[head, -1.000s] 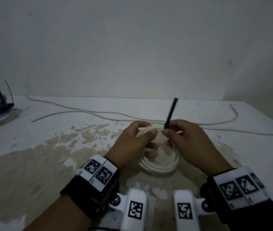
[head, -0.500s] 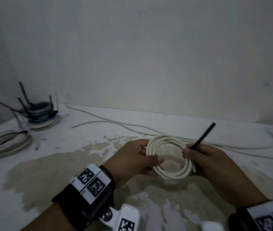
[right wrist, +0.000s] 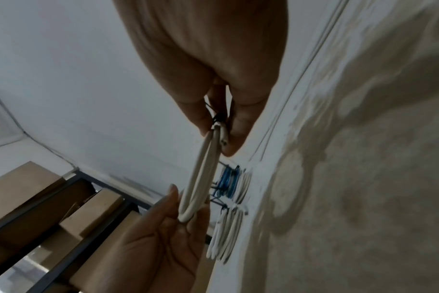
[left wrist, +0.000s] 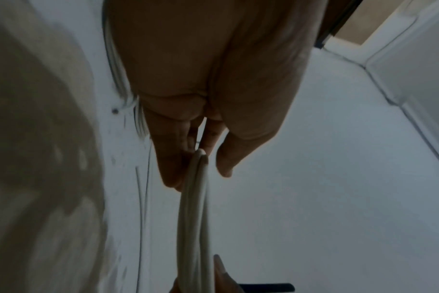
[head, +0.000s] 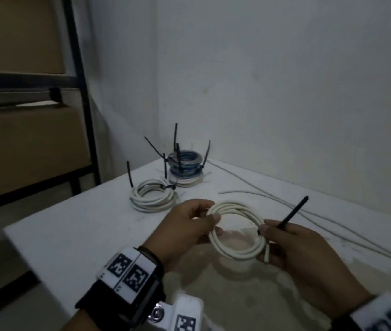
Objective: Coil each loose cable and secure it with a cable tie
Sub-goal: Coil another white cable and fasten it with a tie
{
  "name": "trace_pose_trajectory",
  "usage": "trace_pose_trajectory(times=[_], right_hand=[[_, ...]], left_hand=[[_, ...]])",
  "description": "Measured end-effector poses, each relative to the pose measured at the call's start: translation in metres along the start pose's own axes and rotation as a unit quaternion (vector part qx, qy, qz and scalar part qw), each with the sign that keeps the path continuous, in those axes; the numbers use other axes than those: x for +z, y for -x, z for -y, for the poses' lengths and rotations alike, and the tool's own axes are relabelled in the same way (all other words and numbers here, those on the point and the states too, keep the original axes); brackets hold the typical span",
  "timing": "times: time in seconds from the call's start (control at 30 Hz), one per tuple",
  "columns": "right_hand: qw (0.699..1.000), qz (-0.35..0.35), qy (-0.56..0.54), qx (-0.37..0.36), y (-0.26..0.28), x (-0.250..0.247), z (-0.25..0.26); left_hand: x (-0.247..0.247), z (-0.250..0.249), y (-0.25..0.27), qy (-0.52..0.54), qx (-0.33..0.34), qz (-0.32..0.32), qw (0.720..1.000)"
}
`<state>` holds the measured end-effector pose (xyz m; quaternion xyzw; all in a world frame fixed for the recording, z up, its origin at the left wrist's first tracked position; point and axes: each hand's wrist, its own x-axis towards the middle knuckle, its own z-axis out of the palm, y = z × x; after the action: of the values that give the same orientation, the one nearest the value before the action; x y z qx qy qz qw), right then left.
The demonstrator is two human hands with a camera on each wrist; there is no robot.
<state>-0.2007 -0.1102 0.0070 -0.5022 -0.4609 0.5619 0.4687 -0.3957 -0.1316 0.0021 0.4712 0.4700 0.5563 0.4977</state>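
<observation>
A coiled white cable point(head: 237, 253) hangs just above the white table point(head: 98, 230), held between both hands. My left hand point(head: 213, 223) grips its left side, thumb on top and fingers underneath. My right hand point(head: 265, 235) pinches the right side, where a black cable tie point(head: 292, 212) wraps the strands and its tail points up and to the right. The left wrist view shows the coil point(left wrist: 193, 208) edge-on between thumb and fingers point(left wrist: 173, 168). In the right wrist view my fingers point(right wrist: 238, 123) pinch the coil point(right wrist: 203, 168) at the black tie point(right wrist: 218, 119).
A tied white coil point(head: 152, 195) and a stack of blue and white coils point(head: 184, 168), tie tails sticking up, sit at the table's far left corner. Loose white cables point(head: 261, 194) run along the wall. A metal shelf with cardboard boxes point(head: 22, 144) stands past the left edge.
The coil has come up off the table and is held between both hands, moving left. My view has swung left, bringing the tied coils and the shelf into sight.
</observation>
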Motion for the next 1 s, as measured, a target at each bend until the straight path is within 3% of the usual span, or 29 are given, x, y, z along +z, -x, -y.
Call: trace_pose_trajectory(times=[0.23,0.37,0.47,0.53,0.77,1.0], right_hand=[[0.996,0.05,-0.044,-0.06,-0.039,0.109,0.011],[0.994,0.054,-0.059,-0.081,-0.052,0.161,0.01],[0.993,-0.003,-0.031,-0.112,-0.064,0.192,-0.006],[0.987,-0.024,0.03,-0.153,-0.069,0.202,-0.015],[0.947,0.003,0.212,-0.24,-0.076,0.207,-0.019],[0.925,0.007,0.306,-0.223,-0.089,0.202,-0.022]], left_hand=[[-0.102,-0.013,-0.023,0.018,0.022,-0.188,0.982],[-0.125,-0.01,-0.026,0.08,0.008,-0.197,0.977],[-0.132,-0.001,-0.033,0.056,0.026,-0.207,0.976],[-0.139,0.005,-0.04,0.037,0.039,-0.238,0.97],[-0.156,0.019,-0.054,0.046,0.051,-0.301,0.951],[-0.156,0.024,-0.057,-0.039,0.043,-0.275,0.96]])
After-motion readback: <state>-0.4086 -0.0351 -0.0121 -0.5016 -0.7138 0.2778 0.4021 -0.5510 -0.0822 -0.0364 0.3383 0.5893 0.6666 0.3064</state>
